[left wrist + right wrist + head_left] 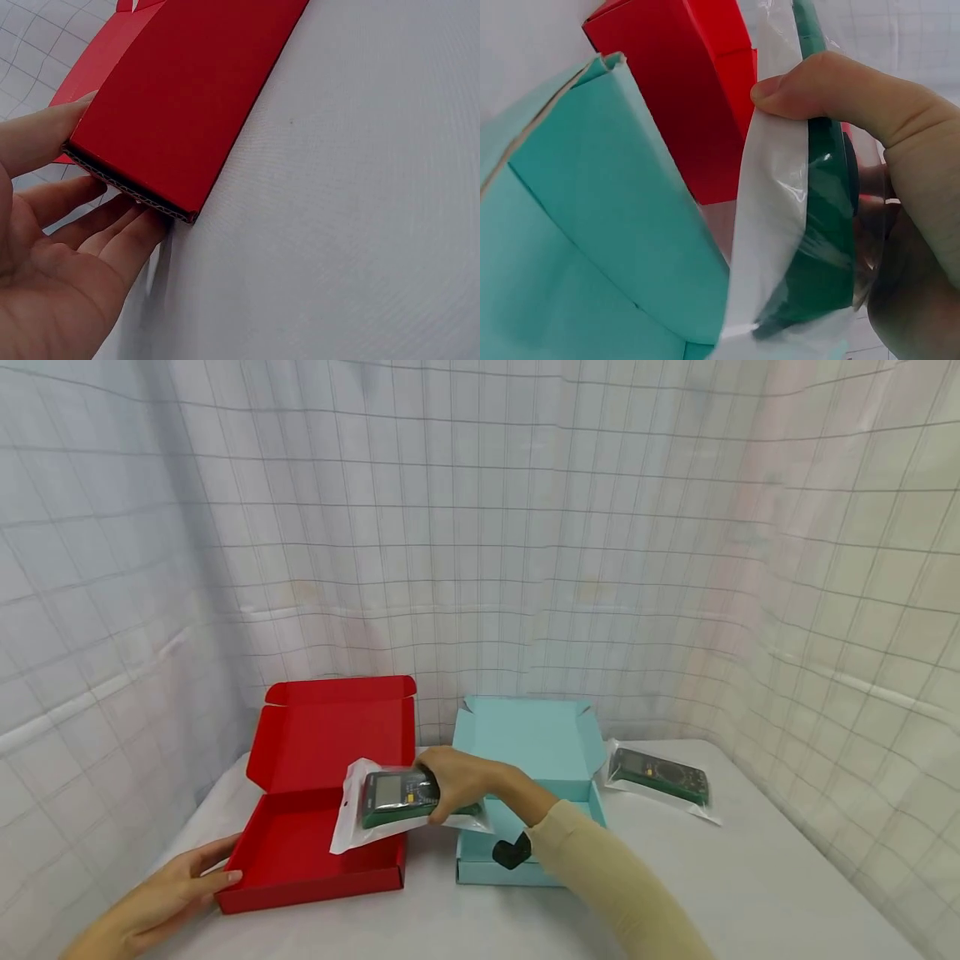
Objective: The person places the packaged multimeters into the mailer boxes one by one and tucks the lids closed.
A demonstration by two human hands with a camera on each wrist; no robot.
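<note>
My right hand (457,777) grips a green and black multimeter (397,793) in a clear and white plastic bag, thumb on one side in the right wrist view (832,217). It hangs in the air between the two boxes, its screen end over the right part of the open red box (315,835). At the red box's near left corner, my left hand (180,885) holds the side wall. The left wrist view has the thumb over the rim of the red box (180,97) and the fingers against the outside of the wall.
An open light-blue box (480,870) stands right of the red one, its lid up, its inside partly hidden by my right arm. A second bagged multimeter (660,777) lies on the white table (720,877) at the right. Checked curtains (487,527) surround the table.
</note>
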